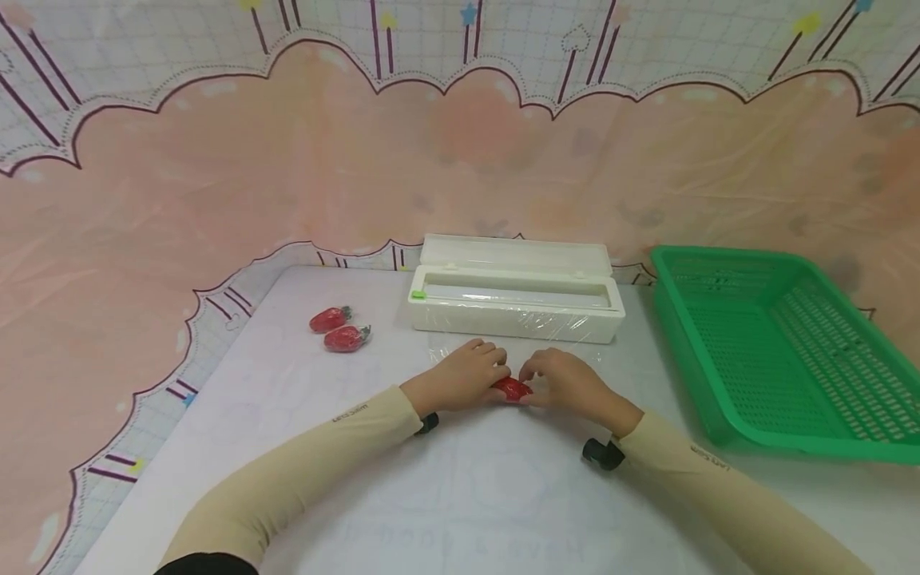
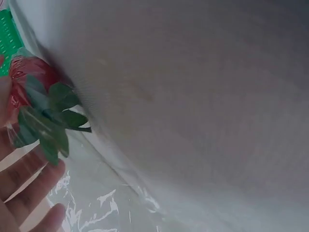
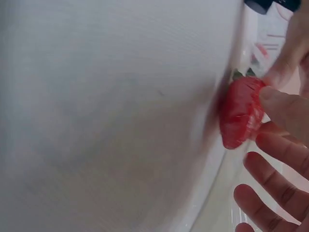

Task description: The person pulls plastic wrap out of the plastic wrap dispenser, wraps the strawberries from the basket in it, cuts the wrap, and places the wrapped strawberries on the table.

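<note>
A red strawberry (image 1: 513, 389) with green leaves (image 2: 53, 113) lies between the two hands, close to the table top. Shiny clear film covers it, wrinkled over the red flesh (image 3: 240, 113). My left hand (image 1: 465, 375) pinches its leafy end, the lower fingers spread beneath the leaves in the left wrist view. From the other side my right hand (image 1: 571, 387) holds the pointed end, its thumb (image 3: 282, 104) on the fruit and the other fingers spread apart. Clear plastic film (image 2: 91, 203) lies on the table beyond the strawberry.
A white wrap dispenser box (image 1: 517, 323) stands behind the hands, lid up, with a roll inside. Two film-wrapped strawberries (image 1: 346, 339) lie on the white table (image 1: 345, 511) to the left. At the right is a green basket (image 1: 690, 359).
</note>
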Available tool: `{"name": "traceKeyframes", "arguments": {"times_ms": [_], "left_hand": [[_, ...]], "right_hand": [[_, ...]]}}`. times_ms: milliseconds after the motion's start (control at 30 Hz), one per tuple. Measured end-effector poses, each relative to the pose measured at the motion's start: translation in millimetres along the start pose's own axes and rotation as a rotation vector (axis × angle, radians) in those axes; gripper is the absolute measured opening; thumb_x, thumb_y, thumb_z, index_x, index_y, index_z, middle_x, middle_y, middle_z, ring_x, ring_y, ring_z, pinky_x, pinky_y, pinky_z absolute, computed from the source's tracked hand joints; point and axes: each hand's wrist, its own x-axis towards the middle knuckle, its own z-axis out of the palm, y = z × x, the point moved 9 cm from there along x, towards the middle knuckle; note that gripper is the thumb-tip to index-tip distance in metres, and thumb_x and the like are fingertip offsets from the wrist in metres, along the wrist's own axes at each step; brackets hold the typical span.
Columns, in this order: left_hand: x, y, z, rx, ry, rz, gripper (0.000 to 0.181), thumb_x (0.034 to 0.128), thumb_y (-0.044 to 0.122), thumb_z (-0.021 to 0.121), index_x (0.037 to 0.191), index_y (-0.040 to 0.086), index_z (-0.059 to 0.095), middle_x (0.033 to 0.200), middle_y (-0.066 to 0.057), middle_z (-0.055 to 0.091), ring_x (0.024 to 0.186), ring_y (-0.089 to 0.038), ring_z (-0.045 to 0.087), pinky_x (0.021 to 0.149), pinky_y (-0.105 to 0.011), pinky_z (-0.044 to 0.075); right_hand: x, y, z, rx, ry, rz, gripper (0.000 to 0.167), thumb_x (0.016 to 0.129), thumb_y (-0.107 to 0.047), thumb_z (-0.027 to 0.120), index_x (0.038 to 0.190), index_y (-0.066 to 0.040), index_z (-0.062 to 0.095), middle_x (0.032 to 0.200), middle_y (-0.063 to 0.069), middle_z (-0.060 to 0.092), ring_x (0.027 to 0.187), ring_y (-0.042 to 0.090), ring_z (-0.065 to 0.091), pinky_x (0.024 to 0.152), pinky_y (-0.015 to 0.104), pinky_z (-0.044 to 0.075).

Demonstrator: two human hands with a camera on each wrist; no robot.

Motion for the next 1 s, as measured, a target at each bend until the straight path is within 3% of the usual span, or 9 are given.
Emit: {"name": "traceKeyframes", "arguments": {"times_ms": [300,433,500,567,667,733,833,1000], "left_hand": [[-0.1,-1.5,2.7,-0.067,-0.005,-0.002,0.033,0.0929,0.042,0.053,0.111,0.016,0.064,0.104,0.002,0.060,0.097,-0.015,0.054,0.095,-0.033,0.042],[-1.2,-5.3,0.5,-0.059,0.009,-0.050,0.037,0.0949,0.044,0.048,0.114,0.016,0.063,0.108,0.001,0.060,0.102,-0.016,0.054,0.096,-0.034,0.042],[-3.1,-6.8,-5.3,-0.035,0.046,-0.073,0.038,0.0950,0.045,0.047,0.114,0.016,0.062,0.110,0.000,0.059,0.107,-0.017,0.054,0.099,-0.035,0.040],[-5.0,-4.0,-14.9,0.008,0.120,-0.063,0.038,0.0934,0.046,0.050,0.112,0.015,0.062,0.109,0.000,0.060,0.108,-0.018,0.054,0.100,-0.035,0.040],[-6.8,7.3,-28.9,0.109,0.249,0.006,0.032,0.0887,0.044,0.059,0.102,0.015,0.063,0.101,0.001,0.061,0.103,-0.017,0.056,0.098,-0.034,0.041],[-6.4,14.5,-31.9,0.168,0.288,0.047,0.027,0.0858,0.041,0.063,0.096,0.016,0.065,0.095,0.002,0.062,0.097,-0.017,0.057,0.097,-0.034,0.042],[-3.9,18.1,-28.3,0.211,0.251,0.060,0.022,0.0843,0.037,0.065,0.094,0.018,0.067,0.093,0.004,0.063,0.095,-0.015,0.057,0.098,-0.035,0.042],[-0.4,14.7,-22.5,0.203,0.178,0.027,0.023,0.0830,0.039,0.067,0.093,0.018,0.069,0.093,0.004,0.064,0.094,-0.015,0.058,0.098,-0.036,0.042]], "right_hand": [[1.5,-7,7,-0.177,0.010,-0.049,0.031,0.067,-0.027,0.083,0.088,-0.014,0.065,0.080,-0.005,0.061,0.071,0.010,0.049,0.064,0.025,0.042],[1.7,-12,6,-0.277,0.050,-0.099,0.028,0.069,-0.028,0.080,0.088,-0.013,0.066,0.077,-0.004,0.059,0.070,0.011,0.049,0.061,0.026,0.042],[1.1,-16,4,-0.327,0.073,-0.122,0.027,0.069,-0.029,0.078,0.087,-0.013,0.065,0.077,-0.004,0.059,0.071,0.013,0.051,0.061,0.027,0.043],[0.3,-18,3,-0.363,0.089,-0.134,0.026,0.070,-0.030,0.076,0.087,-0.013,0.065,0.077,-0.004,0.059,0.072,0.015,0.052,0.061,0.029,0.043],[0.3,-17,4,-0.398,0.100,-0.135,0.025,0.071,-0.031,0.075,0.086,-0.013,0.066,0.077,-0.003,0.059,0.073,0.016,0.053,0.061,0.030,0.044],[1.0,-16,4,-0.399,0.096,-0.128,0.025,0.071,-0.031,0.074,0.086,-0.013,0.066,0.076,-0.003,0.059,0.071,0.016,0.053,0.060,0.029,0.043],[2.4,-13,6,-0.381,0.086,-0.122,0.023,0.071,-0.029,0.074,0.085,-0.012,0.067,0.075,-0.003,0.058,0.069,0.015,0.051,0.058,0.027,0.041],[4.9,-11,7,-0.307,0.056,-0.111,0.022,0.071,-0.026,0.073,0.086,-0.011,0.068,0.075,-0.003,0.057,0.067,0.012,0.046,0.057,0.024,0.037]]}}
